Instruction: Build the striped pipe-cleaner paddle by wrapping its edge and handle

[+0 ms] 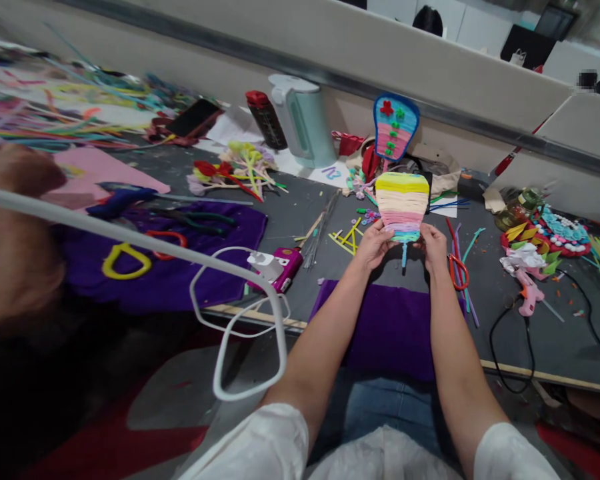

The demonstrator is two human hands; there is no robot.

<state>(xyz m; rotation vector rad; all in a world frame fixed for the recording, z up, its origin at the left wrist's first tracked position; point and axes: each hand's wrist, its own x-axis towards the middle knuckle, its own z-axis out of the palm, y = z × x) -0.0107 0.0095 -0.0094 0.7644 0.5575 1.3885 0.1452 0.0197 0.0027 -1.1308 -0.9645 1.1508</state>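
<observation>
The left grip (373, 247) and right grip (433, 245) pinch the lower edge of a striped fan (403, 202), which sits between and beyond them over the worktop (293, 215), with a red handle (451, 270) beside the right grip and yellow strips (351, 233) near the left.

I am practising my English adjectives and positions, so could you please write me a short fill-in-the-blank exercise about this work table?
1. The left hand and right hand grip the same striped piece; the broad band near its top is ____.
2. The red-capped bottle stands just to the ____ of the kettle in this view.
3. The glue gun on the table is ____.

Missing words: yellow; left; pink.
</observation>
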